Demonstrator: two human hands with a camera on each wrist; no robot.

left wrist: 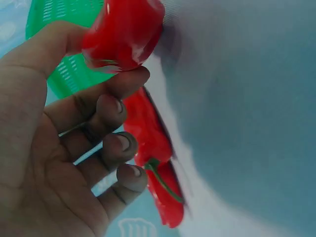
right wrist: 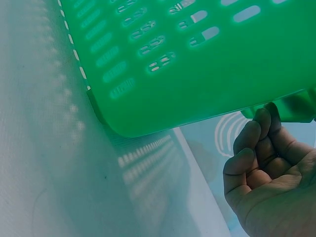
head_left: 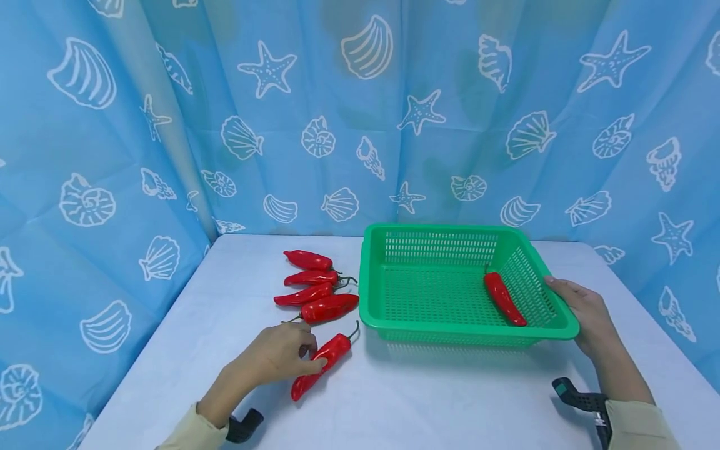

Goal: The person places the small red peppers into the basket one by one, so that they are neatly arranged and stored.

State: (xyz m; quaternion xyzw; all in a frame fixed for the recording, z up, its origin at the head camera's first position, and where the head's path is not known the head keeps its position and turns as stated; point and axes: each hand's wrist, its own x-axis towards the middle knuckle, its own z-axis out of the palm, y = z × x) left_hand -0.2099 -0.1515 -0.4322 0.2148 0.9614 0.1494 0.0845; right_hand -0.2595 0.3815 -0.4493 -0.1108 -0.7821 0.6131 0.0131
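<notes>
My left hand pinches a red chili pepper that lies on the white table in front of the basket's left corner. In the left wrist view my left hand has thumb and forefinger closed on this pepper, the other fingers loosely curled. Several more red peppers lie in a cluster left of the green plastic basket. One red pepper lies inside the basket at its right side. My right hand grips the basket's right rim; in the right wrist view its fingers curl under the rim.
The white table is bounded at the back and both sides by a blue curtain printed with shells and starfish. Two of the cluster's peppers show behind my left fingers. The basket's slotted wall fills the right wrist view.
</notes>
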